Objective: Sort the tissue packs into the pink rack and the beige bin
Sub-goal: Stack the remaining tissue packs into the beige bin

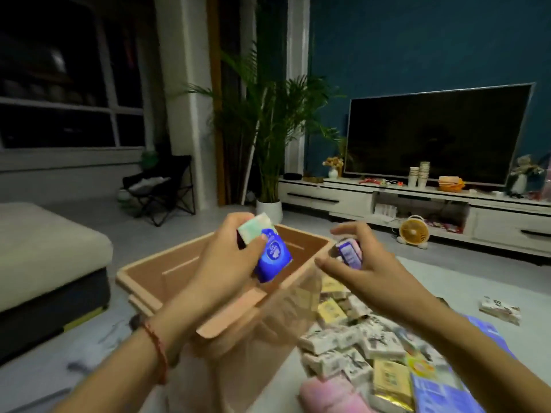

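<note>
— How far along is the sorting, approx?

— Early, I'd say. The beige bin (167, 272) sits on the floor right in front of the person, and the parts of its inside I can see hold no packs. The near corner is hidden behind the arms, so can't swear to it.

— And the hands?

— Both full, held a bit apart over the bin. The left hand (226, 257) is clamped on two at once: a blue pack (274, 257) tilted down over the bin's opening, and a pale pack (256, 229) pinched above it. The right hand (366, 272) curls round a purple pack (348, 253), over the bin's right edge.

— So three packs in transit. What's left?

— Most of it. There's a heap of packs (351, 344) on the floor just right of the bin: white, yellowish, some blue, all jumbled. One stray pack (501, 312) lies well apart, farther right.

— And the pink rack?

— Can't make it out. There's something pink and soft (328, 394) at the bottom edge, by the heap, but it's blurry; can't tell what it is.

— Which pack goes where, then?

— Can't tell from here. My guess is the blue one drops into the bin first, since it's hanging right over it. After that there's plenty more picking from the heap, i.e. the job's barely begun.
</note>
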The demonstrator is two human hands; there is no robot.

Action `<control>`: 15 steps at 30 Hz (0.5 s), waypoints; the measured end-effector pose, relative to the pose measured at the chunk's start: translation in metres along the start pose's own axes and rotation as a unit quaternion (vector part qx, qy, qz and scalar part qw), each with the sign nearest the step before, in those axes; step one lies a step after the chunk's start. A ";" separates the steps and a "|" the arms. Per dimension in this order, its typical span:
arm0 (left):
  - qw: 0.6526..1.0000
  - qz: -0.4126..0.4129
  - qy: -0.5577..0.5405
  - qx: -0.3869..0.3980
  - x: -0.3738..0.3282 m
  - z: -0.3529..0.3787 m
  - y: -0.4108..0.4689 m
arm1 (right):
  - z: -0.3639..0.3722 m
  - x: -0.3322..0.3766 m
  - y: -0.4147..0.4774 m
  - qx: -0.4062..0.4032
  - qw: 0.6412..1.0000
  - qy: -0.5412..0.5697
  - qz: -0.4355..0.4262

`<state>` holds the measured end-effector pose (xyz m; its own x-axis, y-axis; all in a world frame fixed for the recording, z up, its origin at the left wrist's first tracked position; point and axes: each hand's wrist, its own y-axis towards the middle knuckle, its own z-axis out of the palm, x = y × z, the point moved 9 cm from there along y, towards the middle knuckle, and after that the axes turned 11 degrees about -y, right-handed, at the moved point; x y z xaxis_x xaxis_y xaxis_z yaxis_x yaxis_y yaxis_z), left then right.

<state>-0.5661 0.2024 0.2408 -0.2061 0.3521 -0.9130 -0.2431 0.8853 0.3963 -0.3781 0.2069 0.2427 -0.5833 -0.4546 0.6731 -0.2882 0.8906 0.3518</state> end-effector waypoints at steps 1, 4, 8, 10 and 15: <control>0.999 -0.031 0.039 -0.020 0.010 -0.021 0.014 | 0.010 0.004 0.018 0.010 1.000 0.025 0.008; 0.975 -0.186 0.119 0.000 0.058 -0.052 0.043 | 0.052 0.005 0.077 0.047 0.995 0.075 0.054; 0.922 -0.334 0.173 0.097 0.120 -0.040 0.064 | 0.129 -0.007 0.147 0.191 0.979 -0.030 0.062; 0.896 -0.371 0.200 0.141 0.153 -0.029 0.076 | 0.167 -0.013 0.167 0.286 0.942 -0.174 0.023; 0.885 -0.376 0.220 0.165 0.216 -0.015 0.116 | 0.237 -0.049 0.212 0.412 0.818 -0.402 -0.004</control>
<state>-0.6533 0.3764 0.0906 -0.4712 -0.4618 -0.7515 -0.1937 0.8854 -0.4226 -0.5902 0.4207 0.1300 -0.7939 -0.6015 -0.0889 -0.5151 0.7431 -0.4272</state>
